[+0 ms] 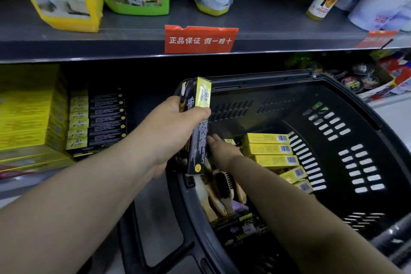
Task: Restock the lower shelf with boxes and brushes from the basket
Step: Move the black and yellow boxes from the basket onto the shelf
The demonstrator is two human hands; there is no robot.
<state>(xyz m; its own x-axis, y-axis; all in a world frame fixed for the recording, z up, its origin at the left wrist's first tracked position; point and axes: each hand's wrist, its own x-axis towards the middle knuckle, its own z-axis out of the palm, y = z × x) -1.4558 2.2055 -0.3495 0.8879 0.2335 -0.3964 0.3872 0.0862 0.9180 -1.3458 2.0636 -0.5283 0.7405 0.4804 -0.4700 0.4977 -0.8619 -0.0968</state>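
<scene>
**Ann:** Looking down from the head camera, the left hand [178, 122] was gripping a black-and-yellow box [196, 127], fingers curled round its long sides, holding it on end just above the near-left rim of the basket [333, 104].

**Bo:** And the right hand [222, 147]?

**Ann:** Down inside the basket, fingers stretched out and relaxed, holding nothing. It lay just beside the row of yellow boxes [273, 151], between them and the held box. Whether the fingertips touched anything, I could not tell.

**Bo:** So how far along was the job?

**Ann:** Partway, by my reckoning. On the lower shelf [144, 95], far left, a stack of matching dark boxes [97, 122] was already standing next to a big block of yellow cartons [29, 109]. There was dark free space to the right of that stack.

**Bo:** And what was left?

**Ann:** Plenty. The yellow boxes sat on the right of the basket floor, wooden-backed brushes [222, 189] lay in a heap at the near left, and another dark box [246, 224] rested nearer still.

**Bo:** No brushes on the shelf?

**Ann:** None that I could make out; that part was too dark. The brushes looked untouched, so I judged the box in hand was due for the stack first.
</scene>
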